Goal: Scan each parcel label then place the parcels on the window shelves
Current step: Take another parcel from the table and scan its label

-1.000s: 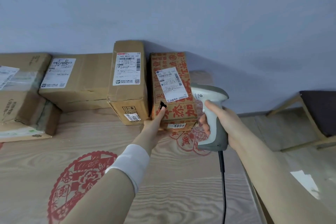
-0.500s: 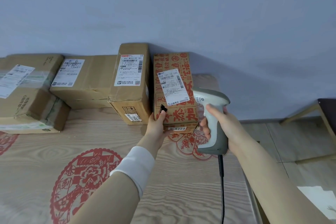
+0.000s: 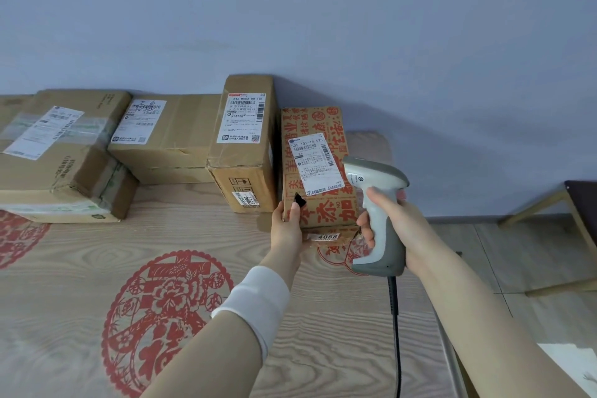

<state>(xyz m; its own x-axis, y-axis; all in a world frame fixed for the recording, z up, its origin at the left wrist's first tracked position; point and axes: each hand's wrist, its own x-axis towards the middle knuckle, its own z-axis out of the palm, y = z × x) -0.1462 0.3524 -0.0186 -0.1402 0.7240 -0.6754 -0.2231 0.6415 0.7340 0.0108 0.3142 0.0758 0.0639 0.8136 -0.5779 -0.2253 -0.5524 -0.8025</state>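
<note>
A red-printed parcel (image 3: pixel 318 171) lies lengthwise near the far right corner of the table (image 3: pixel 80 268), its far end toward the wall. Its white label (image 3: pixel 315 165) faces up, and a sticker reading 4068 is on the near end.

The left hand (image 3: pixel 287 229) grips the parcel's 7 o'clock corner. The thumb lies on the top face beside a small black mark, and the other fingers are hidden under the near end.

At the parcel's 4 o'clock, the right hand (image 3: pixel 391 223) is wrapped round the handle of a grey scanner (image 3: pixel 376 203). The scanner's head is turned toward 10 o'clock, just beside the label. Its black cable (image 3: pixel 395 333) drops away toward 6 o'clock.

At the parcel's 9 o'clock, close alongside, sits a tall brown parcel (image 3: pixel 245 145). Beyond it lie a flat brown parcel (image 3: pixel 168 136) and a taped parcel (image 3: pixel 58 155), each with its label facing up.
</note>
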